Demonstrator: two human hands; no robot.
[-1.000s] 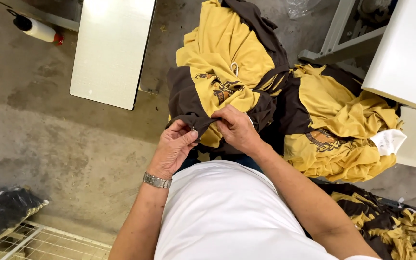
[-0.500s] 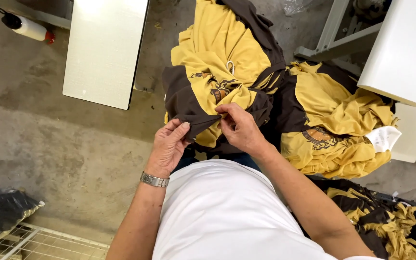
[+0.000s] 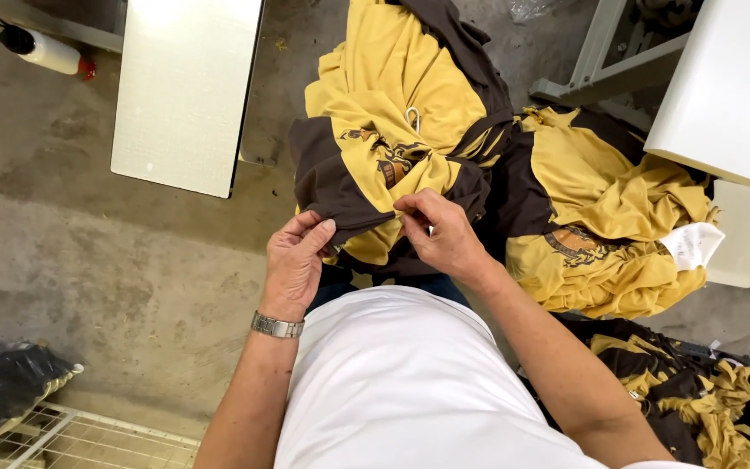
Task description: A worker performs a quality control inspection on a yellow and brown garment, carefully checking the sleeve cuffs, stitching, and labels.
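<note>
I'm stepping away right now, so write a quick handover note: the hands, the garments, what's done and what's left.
Left hand: pinches the dark brown hem of the yellow-and-brown shirt on the lap.
Right hand: fingers closed on the same shirt's edge.
Nearby: pile of matching shirts to the right, with a white paper tag; more shirts on the floor, lower right.
Done: one shirt pulled up for handling.
Left: the pile looks unsorted.
</note>
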